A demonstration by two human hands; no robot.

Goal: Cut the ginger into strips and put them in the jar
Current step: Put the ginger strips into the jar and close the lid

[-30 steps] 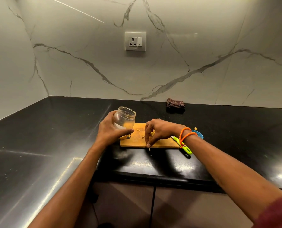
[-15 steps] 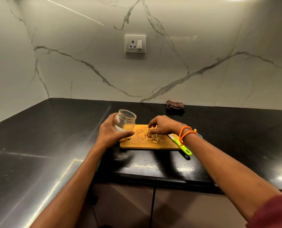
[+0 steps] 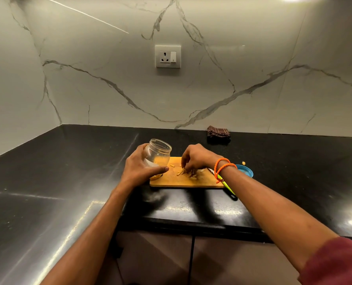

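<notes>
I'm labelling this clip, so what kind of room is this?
Most likely a home kitchen: a black countertop against a marble-look wall with a socket, and a cutting board holding ginger strips beside a jar.

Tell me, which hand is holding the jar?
The left hand grips the tilted jar. The right hand, with orange bands, reaches into the ginger strips instead.

One jar, one cutting board, one knife, one lid, one cloth
</notes>
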